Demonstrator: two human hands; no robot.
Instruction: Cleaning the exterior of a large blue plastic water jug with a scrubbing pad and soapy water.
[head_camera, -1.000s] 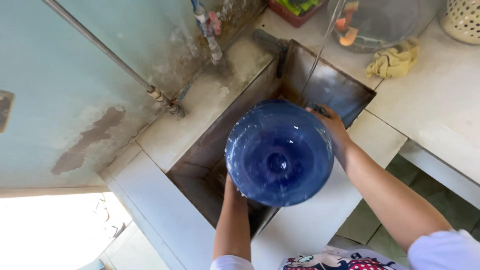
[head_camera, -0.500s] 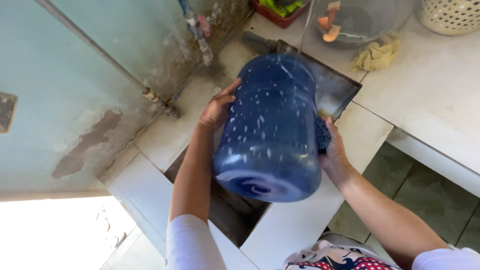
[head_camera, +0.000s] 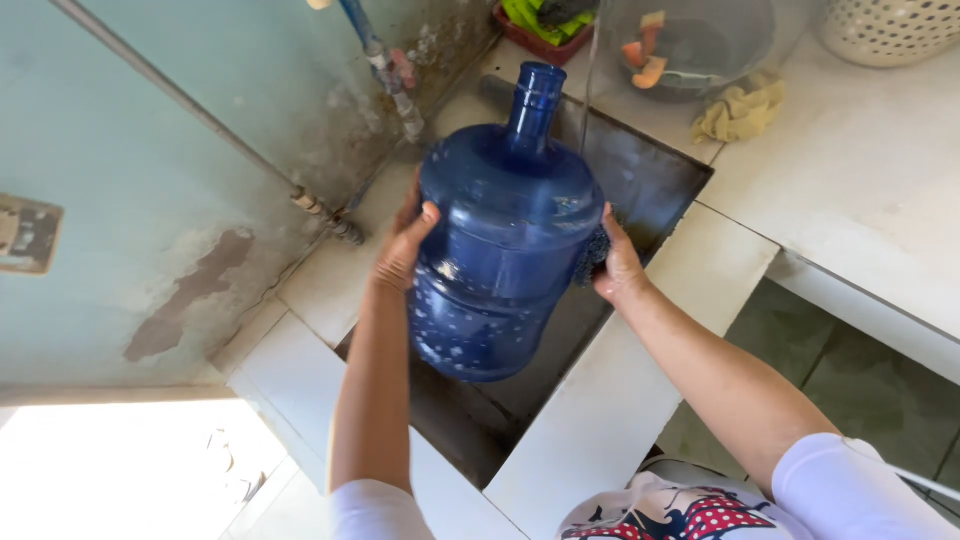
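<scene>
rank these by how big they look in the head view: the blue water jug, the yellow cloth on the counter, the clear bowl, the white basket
1. blue water jug, largest by far, though it is nearest the camera
2. clear bowl, partly cut off at the top
3. white basket, mostly out of frame, so unsure against the bowl
4. yellow cloth, smallest

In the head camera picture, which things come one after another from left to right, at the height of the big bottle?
Grey wall pipe → left hand → blue water bottle → right hand → white tiled counter.
</scene>
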